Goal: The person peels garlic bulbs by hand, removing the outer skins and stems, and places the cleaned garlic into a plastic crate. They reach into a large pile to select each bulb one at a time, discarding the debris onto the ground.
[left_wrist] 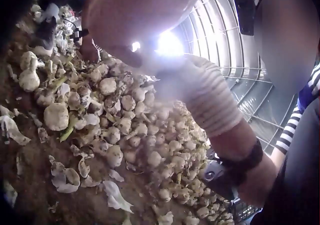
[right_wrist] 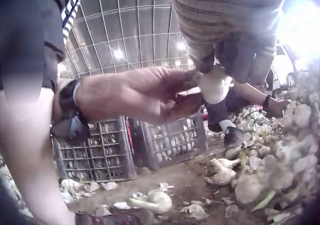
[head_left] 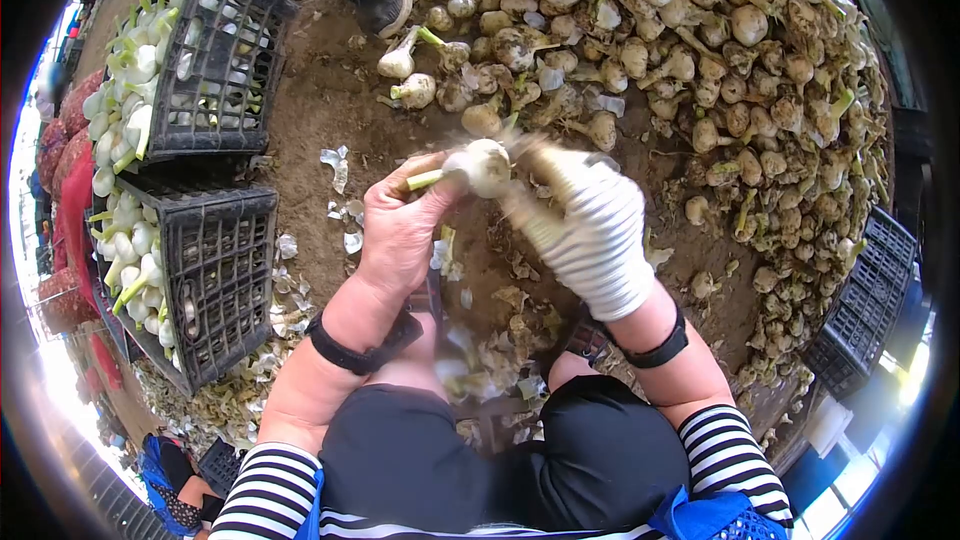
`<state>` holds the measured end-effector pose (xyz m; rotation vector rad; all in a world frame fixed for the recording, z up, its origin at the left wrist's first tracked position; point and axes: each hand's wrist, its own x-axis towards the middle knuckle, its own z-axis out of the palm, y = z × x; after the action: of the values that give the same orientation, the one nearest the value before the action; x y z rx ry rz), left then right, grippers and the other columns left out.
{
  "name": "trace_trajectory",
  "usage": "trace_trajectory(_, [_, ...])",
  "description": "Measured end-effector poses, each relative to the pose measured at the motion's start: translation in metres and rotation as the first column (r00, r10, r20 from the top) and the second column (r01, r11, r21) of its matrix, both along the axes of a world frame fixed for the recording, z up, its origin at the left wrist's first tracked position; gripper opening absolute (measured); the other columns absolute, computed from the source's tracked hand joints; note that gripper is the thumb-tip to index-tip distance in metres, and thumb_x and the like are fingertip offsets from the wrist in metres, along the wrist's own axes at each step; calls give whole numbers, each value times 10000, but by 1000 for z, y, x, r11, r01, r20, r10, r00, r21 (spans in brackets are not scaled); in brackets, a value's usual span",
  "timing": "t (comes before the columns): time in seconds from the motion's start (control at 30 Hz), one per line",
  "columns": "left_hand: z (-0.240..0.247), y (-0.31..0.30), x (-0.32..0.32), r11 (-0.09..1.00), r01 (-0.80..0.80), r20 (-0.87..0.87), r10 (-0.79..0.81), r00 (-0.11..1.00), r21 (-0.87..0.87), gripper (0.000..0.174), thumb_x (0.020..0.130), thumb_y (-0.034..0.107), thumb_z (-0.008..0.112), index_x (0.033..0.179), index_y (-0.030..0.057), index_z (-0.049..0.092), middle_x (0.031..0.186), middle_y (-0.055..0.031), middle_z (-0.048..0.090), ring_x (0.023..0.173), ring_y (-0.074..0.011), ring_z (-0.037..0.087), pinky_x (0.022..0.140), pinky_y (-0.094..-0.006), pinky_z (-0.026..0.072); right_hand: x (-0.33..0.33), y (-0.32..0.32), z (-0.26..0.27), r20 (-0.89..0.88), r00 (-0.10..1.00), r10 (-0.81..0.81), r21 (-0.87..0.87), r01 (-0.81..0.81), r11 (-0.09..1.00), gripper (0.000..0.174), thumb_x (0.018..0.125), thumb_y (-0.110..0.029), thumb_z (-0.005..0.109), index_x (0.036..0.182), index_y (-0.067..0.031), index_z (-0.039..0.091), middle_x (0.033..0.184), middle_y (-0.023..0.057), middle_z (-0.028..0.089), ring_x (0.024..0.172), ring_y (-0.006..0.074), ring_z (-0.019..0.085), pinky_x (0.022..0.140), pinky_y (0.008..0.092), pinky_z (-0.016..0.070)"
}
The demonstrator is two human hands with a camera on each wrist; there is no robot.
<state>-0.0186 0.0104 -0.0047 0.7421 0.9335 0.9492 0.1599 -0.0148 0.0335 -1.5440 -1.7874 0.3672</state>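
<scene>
Pinching a white garlic bulb (head_left: 488, 168) near its stem between the bare left hand's (head_left: 400, 225) fingers, above the dirt floor (head_left: 310, 110). Touching it with the gloved right hand (head_left: 600, 225); cannot tell, through blur, whether pinching with those fingers. At left, showing an upper black crate (head_left: 225, 65) and a lower black crate (head_left: 222, 285), both heaped with pale, green-stemmed bulbs (head_left: 130, 80). At far right, beside the soiled garlic pile (head_left: 750, 115), showing another crate (head_left: 865, 290), contents unclear.

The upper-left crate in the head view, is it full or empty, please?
Full: the crate has white bulbs heaped past its rim.
</scene>
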Motion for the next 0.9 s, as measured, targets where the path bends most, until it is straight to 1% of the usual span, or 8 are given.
trace_trajectory(0.1, [-2,-1,2,988,-5,-152,29,988,153,248,806,42,664,1047,2,629,1028,-54,613,920,-132,594,803,-259,497,-9,1,-13,196,980,-28,42,21,999,197,721,-214,690,871,-110,616,620,78,570,542,245,565,484,335,450])
trace_trajectory(0.17, [-1,-1,1,974,2,-227,51,972,225,240,804,37,663,1040,4,636,1025,-47,610,923,-130,591,813,-258,494,3,13,-21,-426,882,-203,-223,116,968,142,793,-180,655,842,-57,603,596,15,557,517,144,535,478,279,437])
trace_trajectory(0.2, [1,-3,0,992,-22,-74,32,997,123,238,804,24,657,1040,4,636,1043,-56,609,939,-136,589,829,-263,492,10,17,-20,-703,560,-438,-518,18,855,143,825,-171,635,857,-36,598,616,-5,559,523,109,520,481,260,433])
trace_trajectory(0.3, [6,1,-2,999,-46,143,49,989,-27,231,807,-2,641,1038,1,636,1078,-78,607,965,-150,588,858,-276,488,34,22,-39,-781,356,-513,-491,156,857,173,859,-165,597,913,-1,577,791,31,603,644,72,517,567,215,437])
trace_trajectory(0.47, [-4,0,2,994,-43,28,40,999,102,245,815,-35,611,1058,-3,622,1103,-108,611,981,-173,594,884,-301,487,-7,-1,-19,-328,944,-26,-83,-1,997,151,756,-94,698,848,-25,600,736,30,633,671,127,599,592,278,483])
trace_trajectory(0.6, [-9,-3,-12,999,2,280,8,960,-33,285,828,45,617,1112,46,593,1161,-107,586,1065,-227,570,897,-339,494,27,22,-29,-805,297,-514,-536,9,844,187,845,-203,638,911,-34,592,766,36,623,610,107,580,535,242,470])
trace_trajectory(0.73, [-8,0,-20,993,7,346,35,938,-118,308,827,84,628,1127,60,568,1144,-84,593,1058,-225,574,884,-338,506,6,17,-9,-874,251,-416,-439,-41,897,247,879,-207,581,1030,-12,572,801,11,586,684,100,574,575,236,469])
trace_trajectory(0.9, [8,7,-47,990,-123,88,117,989,75,205,822,114,628,1022,158,637,1136,-64,597,1030,-230,578,878,-386,500,-22,-2,-46,-161,962,223,-159,-248,956,150,712,-118,658,847,-95,599,781,130,607,702,293,596,623,363,486])
